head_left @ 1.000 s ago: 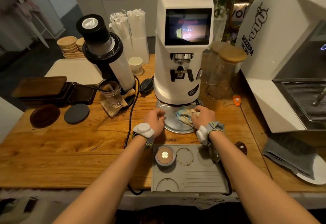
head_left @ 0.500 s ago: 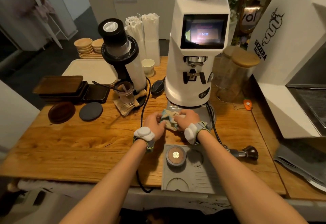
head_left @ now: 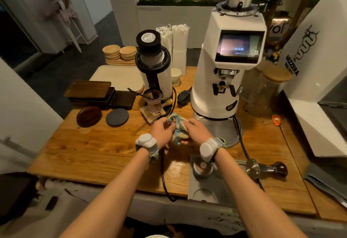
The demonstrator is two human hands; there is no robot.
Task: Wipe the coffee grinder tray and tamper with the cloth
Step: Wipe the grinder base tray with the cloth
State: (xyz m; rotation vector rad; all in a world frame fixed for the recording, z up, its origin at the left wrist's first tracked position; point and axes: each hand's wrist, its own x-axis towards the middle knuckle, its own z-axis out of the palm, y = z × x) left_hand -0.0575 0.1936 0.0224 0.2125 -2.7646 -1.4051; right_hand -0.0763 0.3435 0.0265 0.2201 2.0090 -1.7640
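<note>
A crumpled blue and cream cloth point(head_left: 178, 129) is bunched between my two hands, just left of the grinder's round metal tray point(head_left: 223, 130). My left hand point(head_left: 161, 132) grips its left side and my right hand point(head_left: 197, 131) grips its right side. The tray sits under the tall white coffee grinder point(head_left: 225, 65). A metal tamper point(head_left: 264, 168) with a dark knob lies on its side on the wooden counter to the right. A grey tamping mat point(head_left: 202, 189) holds a round wood-topped puck point(head_left: 202, 166) near my right wrist.
A smaller black and white grinder point(head_left: 153, 65) stands to the left with a cup point(head_left: 154, 100) under it. Dark trays point(head_left: 90, 92), coasters point(head_left: 116, 117) and wooden saucers point(head_left: 120, 54) lie further left. A glass jar point(head_left: 266, 91) and a white espresso machine point(head_left: 319, 80) stand on the right. A black cable point(head_left: 164, 177) runs over the front edge.
The cloth has come off the tray toward the left; both hands now hold it bunched above the counter. The view has shifted, showing the tamper lying at the right.
</note>
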